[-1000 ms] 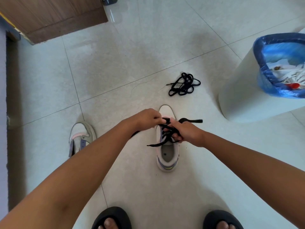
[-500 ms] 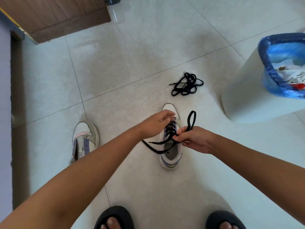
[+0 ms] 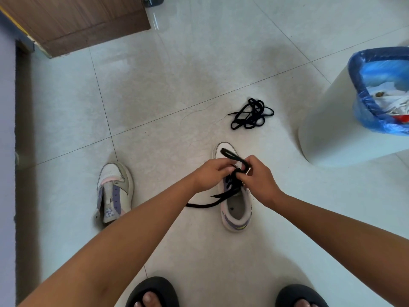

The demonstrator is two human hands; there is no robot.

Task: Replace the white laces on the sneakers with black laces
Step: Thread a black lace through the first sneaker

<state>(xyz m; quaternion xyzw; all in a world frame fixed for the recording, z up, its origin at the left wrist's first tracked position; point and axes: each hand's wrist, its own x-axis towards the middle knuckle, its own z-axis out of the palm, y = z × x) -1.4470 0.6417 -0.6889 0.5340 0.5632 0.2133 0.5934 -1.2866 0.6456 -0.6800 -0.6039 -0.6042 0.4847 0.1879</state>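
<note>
Change: since half a second ago, both hands have closed in together over the sneaker's forefoot, and the lace loop once standing up beside the right hand now lies across the toe.
Left hand (image 3: 210, 173): fingers curled, its grip pinching the black lace (image 3: 232, 187) above the eyelets.
Right hand (image 3: 257, 176): fingers curled round the same lace, touching the left fingertips.
Laced sneaker (image 3: 236, 209): on the floor (image 3: 177, 85), toe pointing away; one lace end trails left onto the tile.
Second sneaker (image 3: 114, 191): further left, unlaced, tongue exposed.
Spare black lace (image 3: 251, 114): bundled beyond the toe.
White laces (image 3: 396, 106): inside the blue-lined bin (image 3: 327, 120), right.
</note>
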